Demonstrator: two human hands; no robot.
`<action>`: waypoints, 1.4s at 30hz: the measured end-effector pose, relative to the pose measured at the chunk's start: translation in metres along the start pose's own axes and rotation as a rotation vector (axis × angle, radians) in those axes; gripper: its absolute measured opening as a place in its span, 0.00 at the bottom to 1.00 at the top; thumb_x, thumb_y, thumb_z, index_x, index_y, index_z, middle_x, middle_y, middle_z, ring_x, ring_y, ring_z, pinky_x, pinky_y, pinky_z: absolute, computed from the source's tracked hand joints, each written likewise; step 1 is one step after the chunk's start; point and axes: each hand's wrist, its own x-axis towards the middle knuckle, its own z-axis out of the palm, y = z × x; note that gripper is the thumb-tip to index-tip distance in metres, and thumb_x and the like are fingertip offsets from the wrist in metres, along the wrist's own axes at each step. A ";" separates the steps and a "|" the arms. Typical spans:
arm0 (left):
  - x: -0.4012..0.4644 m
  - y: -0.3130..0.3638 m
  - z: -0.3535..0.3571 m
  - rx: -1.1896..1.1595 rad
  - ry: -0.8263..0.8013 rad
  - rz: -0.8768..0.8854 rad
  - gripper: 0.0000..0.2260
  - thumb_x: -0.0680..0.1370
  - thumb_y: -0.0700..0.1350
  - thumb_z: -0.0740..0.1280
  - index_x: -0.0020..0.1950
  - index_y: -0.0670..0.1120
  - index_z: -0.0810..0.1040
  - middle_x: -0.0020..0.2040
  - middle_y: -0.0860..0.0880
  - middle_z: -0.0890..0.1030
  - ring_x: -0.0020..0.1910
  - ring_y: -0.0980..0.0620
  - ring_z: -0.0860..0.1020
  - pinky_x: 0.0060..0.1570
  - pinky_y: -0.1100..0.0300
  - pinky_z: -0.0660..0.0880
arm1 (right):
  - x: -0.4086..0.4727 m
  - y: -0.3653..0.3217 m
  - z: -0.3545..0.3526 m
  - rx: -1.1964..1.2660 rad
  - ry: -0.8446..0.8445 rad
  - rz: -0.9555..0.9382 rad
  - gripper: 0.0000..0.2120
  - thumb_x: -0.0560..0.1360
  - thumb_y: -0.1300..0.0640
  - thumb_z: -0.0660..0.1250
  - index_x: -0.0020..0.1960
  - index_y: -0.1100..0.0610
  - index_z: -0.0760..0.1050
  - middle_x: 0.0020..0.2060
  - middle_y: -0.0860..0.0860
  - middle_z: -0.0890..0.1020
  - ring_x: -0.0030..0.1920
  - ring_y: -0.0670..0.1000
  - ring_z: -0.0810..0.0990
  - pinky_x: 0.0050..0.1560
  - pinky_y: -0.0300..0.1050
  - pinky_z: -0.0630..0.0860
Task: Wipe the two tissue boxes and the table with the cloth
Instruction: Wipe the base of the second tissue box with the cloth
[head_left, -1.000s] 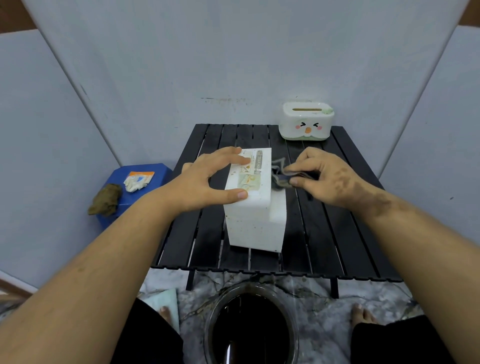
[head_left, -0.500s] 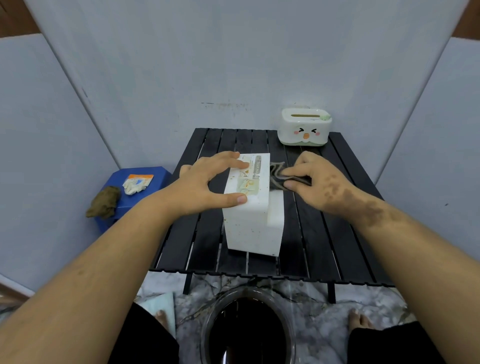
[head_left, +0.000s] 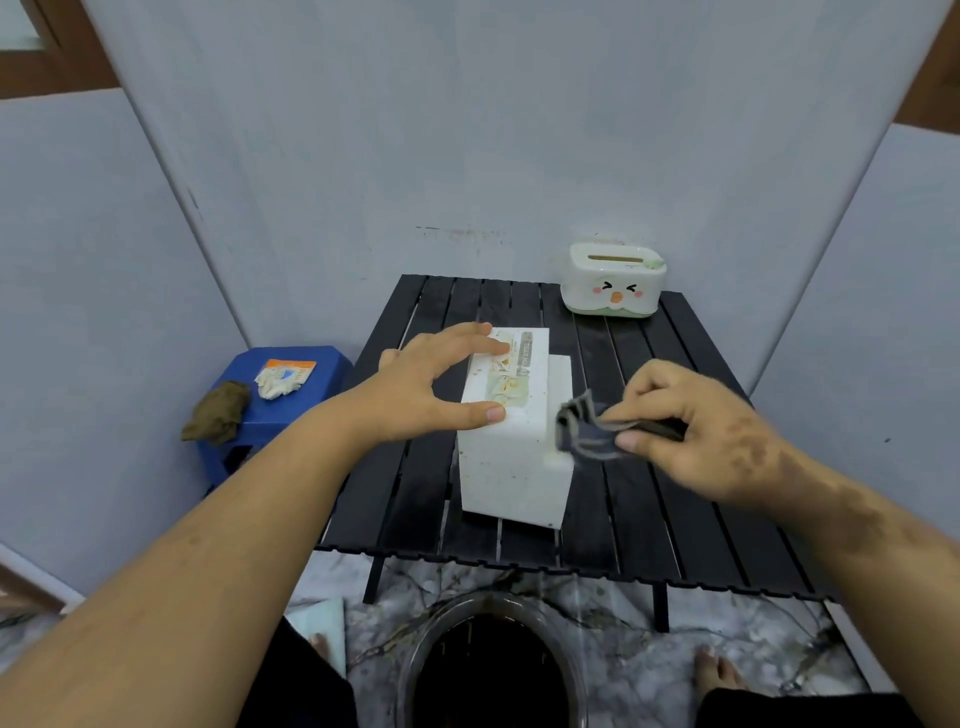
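Wiping the white box (head_left: 511, 457), my left hand (head_left: 415, 387) spread flat steadying it, right-hand fingers (head_left: 631, 441) pinching the cloth (head_left: 584, 434); box at 1 o'clock (head_left: 613, 286) and counter (head_left: 675, 514) look undone.

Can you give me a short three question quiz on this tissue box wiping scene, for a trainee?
1. True or false: the left hand rests on top of the white tissue box.
2. Which hand pinches the dark cloth? A) left B) right C) neither
3. Fill in: the tissue box with the face stands at the far right ______ of the black table.

Key:
1. True; its fingers and thumb lie across the top.
2. B; the right hand holds it beside the white box's right side.
3. Corner.
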 end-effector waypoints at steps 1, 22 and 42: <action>-0.001 0.000 0.000 -0.021 -0.003 -0.001 0.31 0.67 0.73 0.66 0.69 0.75 0.65 0.78 0.71 0.58 0.77 0.59 0.58 0.77 0.39 0.53 | 0.002 0.004 -0.007 0.054 0.043 0.039 0.14 0.71 0.62 0.74 0.49 0.44 0.83 0.44 0.44 0.78 0.46 0.47 0.79 0.50 0.46 0.77; -0.019 0.005 0.030 0.002 0.235 0.004 0.42 0.67 0.74 0.66 0.77 0.58 0.63 0.77 0.63 0.62 0.75 0.59 0.61 0.70 0.55 0.54 | 0.061 -0.019 0.015 -0.066 -0.022 -0.167 0.16 0.73 0.60 0.73 0.57 0.44 0.81 0.56 0.35 0.79 0.52 0.48 0.70 0.59 0.25 0.59; -0.021 0.005 0.025 -0.115 0.120 -0.044 0.43 0.67 0.72 0.67 0.79 0.65 0.56 0.74 0.68 0.61 0.71 0.66 0.57 0.69 0.56 0.51 | 0.071 -0.022 0.024 0.094 0.069 -0.065 0.26 0.73 0.69 0.65 0.50 0.36 0.80 0.56 0.37 0.79 0.62 0.42 0.70 0.68 0.47 0.66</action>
